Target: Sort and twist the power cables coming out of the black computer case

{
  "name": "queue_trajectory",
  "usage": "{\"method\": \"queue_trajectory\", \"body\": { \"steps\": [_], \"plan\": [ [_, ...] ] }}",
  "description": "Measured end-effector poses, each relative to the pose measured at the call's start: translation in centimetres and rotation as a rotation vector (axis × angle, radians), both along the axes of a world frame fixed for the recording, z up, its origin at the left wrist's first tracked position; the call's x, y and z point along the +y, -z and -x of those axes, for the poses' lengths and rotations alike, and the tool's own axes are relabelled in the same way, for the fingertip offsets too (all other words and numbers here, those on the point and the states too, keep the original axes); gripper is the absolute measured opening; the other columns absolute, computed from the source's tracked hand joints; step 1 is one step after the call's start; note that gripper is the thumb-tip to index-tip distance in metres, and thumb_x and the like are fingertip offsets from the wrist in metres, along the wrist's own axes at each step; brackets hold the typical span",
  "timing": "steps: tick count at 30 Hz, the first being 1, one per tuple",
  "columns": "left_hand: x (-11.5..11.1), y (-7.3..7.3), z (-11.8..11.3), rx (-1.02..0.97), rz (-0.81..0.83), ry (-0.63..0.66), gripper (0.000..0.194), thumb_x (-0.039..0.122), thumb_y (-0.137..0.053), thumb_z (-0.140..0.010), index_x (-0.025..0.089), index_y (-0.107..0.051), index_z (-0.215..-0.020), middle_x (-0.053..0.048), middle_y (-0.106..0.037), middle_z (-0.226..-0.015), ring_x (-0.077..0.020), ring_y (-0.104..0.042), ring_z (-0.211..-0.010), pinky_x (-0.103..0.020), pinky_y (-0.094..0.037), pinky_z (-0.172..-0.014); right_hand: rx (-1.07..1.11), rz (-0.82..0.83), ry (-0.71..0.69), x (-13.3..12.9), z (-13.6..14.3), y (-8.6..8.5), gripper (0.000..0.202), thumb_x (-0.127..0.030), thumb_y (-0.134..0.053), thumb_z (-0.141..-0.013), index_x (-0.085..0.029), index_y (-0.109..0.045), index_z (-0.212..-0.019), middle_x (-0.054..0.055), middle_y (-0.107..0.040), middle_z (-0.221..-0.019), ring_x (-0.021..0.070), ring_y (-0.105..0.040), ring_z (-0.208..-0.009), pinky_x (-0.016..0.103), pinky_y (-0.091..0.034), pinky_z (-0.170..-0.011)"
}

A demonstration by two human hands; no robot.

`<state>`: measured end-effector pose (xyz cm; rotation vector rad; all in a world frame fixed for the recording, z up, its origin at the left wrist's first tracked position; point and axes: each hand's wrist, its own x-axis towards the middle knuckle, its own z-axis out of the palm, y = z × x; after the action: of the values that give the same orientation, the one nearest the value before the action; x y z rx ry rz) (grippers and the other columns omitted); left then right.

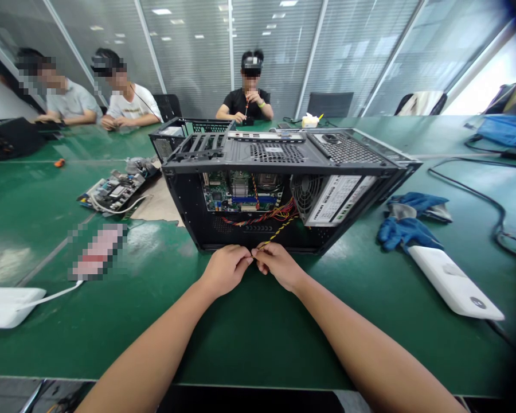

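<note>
An open black computer case (279, 166) stands on the green table (258, 332), its open side facing me. Inside it are a green circuit board (241, 192), a power supply (339, 201) with a fan, and a bundle of coloured wires (262, 219). A yellow and black cable (279, 230) runs from the power supply area down to my hands. My left hand (229, 268) and my right hand (279, 265) meet at the case's front lower edge, fingertips pinched on the cable's near end. The very tip of the cable is hidden by the fingers.
Left of the case lie a loose circuit board (118, 186), cardboard (161, 201), a pixelated phone (98, 252) and a white power bank (11, 307). At right are blue gloves (408, 221), another white power bank (456, 281) and black cables (494, 206). Several people sit across the table.
</note>
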<state>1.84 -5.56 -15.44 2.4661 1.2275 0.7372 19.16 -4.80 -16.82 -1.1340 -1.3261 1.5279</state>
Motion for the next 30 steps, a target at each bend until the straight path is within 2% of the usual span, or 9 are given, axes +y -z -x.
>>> {"method": "queue_trajectory", "body": {
  "steps": [5, 13, 23, 30],
  "plan": [
    [-0.06, -0.11, -0.02, -0.001, -0.04, -0.017, 0.017, 0.022, -0.049, -0.092, 0.018, -0.058, -0.079, -0.002, -0.058, -0.074, -0.0154, -0.054, -0.071, -0.028, -0.041, -0.067, 0.016, 0.033, 0.025, -0.05, 0.07, -0.21, 0.027, -0.041, -0.067, -0.075, -0.017, -0.055, -0.071, -0.006, -0.049, -0.049, 0.0085, -0.044, -0.045, 0.022, -0.034, -0.045],
    [-0.12, 0.03, 0.01, -0.032, -0.024, -0.019, 0.017, 0.023, -0.049, -0.091, 0.018, -0.058, -0.078, -0.002, -0.059, -0.073, -0.015, -0.054, -0.069, -0.027, -0.041, -0.065, -0.03, 0.005, 0.007, -0.12, 0.0, 0.04, 0.036, -0.046, -0.065, -0.077, -0.018, -0.051, -0.059, -0.004, -0.05, -0.048, 0.0087, -0.044, -0.044, 0.024, -0.034, -0.045],
    [-0.14, -0.51, -0.14, -0.063, 0.085, -0.034, 0.019, 0.022, -0.05, -0.09, 0.017, -0.058, -0.073, 0.0, -0.059, -0.068, -0.012, -0.053, -0.061, -0.024, -0.036, -0.058, -0.075, -0.071, -0.017, -0.05, -0.12, 0.31, 0.036, -0.043, -0.061, -0.08, -0.018, -0.052, -0.057, -0.003, -0.05, -0.049, 0.0086, -0.045, -0.045, 0.024, -0.036, -0.048],
    [-0.05, -0.38, -0.12, -0.104, 0.117, -0.039, 0.018, 0.021, -0.052, -0.089, 0.017, -0.06, -0.074, 0.002, -0.059, -0.066, -0.0109, -0.052, -0.06, -0.023, -0.036, -0.059, -0.051, -0.027, -0.002, -0.15, 0.02, -0.01, 0.033, -0.043, -0.063, -0.079, -0.018, -0.052, -0.06, -0.004, -0.05, -0.048, 0.0089, -0.045, -0.045, 0.024, -0.035, -0.047]
  ]
}}
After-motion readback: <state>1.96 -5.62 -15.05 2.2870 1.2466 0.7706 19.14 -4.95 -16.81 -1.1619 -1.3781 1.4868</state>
